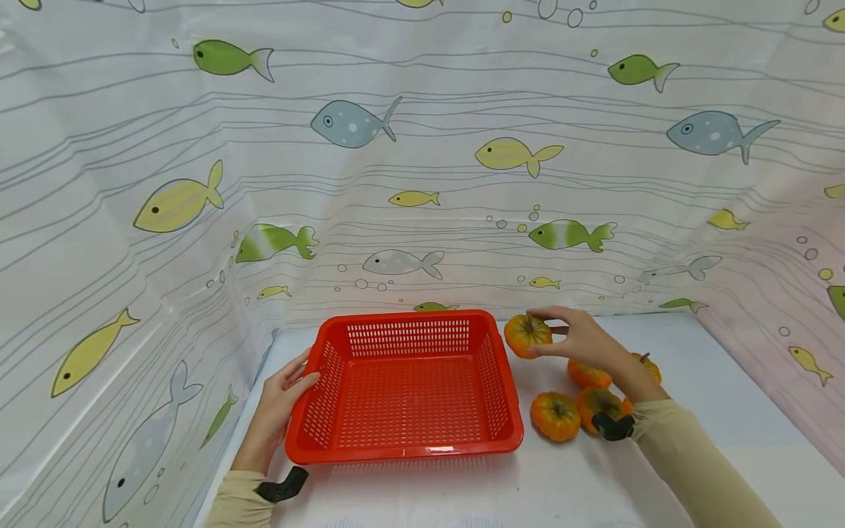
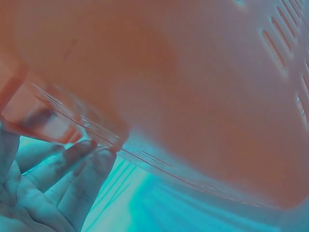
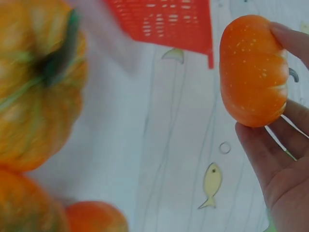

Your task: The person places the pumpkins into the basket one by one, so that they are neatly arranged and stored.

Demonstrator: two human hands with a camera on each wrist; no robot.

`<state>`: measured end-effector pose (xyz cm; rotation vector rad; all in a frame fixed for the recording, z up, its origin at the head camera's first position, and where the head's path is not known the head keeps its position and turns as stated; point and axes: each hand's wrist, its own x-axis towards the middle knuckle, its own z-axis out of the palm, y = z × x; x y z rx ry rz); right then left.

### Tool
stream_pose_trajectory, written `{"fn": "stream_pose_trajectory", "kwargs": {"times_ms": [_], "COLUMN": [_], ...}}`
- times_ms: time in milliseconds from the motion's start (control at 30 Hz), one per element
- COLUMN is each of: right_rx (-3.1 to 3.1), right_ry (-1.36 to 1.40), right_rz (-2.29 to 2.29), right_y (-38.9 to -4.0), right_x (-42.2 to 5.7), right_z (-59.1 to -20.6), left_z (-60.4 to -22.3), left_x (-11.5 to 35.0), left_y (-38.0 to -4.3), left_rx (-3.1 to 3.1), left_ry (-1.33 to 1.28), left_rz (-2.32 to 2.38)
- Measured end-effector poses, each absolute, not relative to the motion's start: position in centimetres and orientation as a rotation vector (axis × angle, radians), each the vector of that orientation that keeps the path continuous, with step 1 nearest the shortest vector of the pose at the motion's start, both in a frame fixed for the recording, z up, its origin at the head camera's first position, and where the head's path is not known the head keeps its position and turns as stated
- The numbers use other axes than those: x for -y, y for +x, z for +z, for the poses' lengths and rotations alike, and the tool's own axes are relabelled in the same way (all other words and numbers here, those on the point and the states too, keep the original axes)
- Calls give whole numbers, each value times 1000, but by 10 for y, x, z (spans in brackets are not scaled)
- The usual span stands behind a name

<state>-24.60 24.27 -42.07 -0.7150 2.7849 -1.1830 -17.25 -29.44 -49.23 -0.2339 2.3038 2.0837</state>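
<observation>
A red plastic basket [image 1: 409, 449] with slotted walls has nothing inside it. My left hand [image 1: 280, 400] grips its left rim, thumb over the top edge. In the left wrist view the fingers [image 2: 79, 186] reach under the rim. My right hand [image 1: 584, 341] pinches a small orange pumpkin [image 1: 528, 336] just beyond the basket's right wall. The right wrist view shows this pumpkin [image 3: 253, 72] between thumb and fingertips, its stem turned toward the palm. Beneath the right forearm, several more pumpkins [image 1: 556, 416] lie on the table, some partly hidden by it.
The white table [image 1: 396, 499] is bordered at the back and sides by a hanging sheet [image 1: 422, 176] printed with fish and wavy lines. Black wrist straps [image 1: 282, 485] show at both cuffs.
</observation>
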Motion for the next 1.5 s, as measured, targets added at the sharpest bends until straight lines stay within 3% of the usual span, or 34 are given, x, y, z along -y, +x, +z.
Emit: {"fn": "stream_pose_trajectory", "kwargs": {"times_ms": [800,1500], "right_rx": [-2680,-2632], "right_ry": [-995,-1183], "right_rz": [-1141,-859], "right_y": [-268,-271], "right_x": [-138,-43], "right_z": [-392,-416], "left_z": [-488,-496], "left_x": [293,298], "left_y": [-178,-173], "left_rx": [-2307,-2274], "left_ry": [-215,-163], "left_rz": [2095,2132]}}
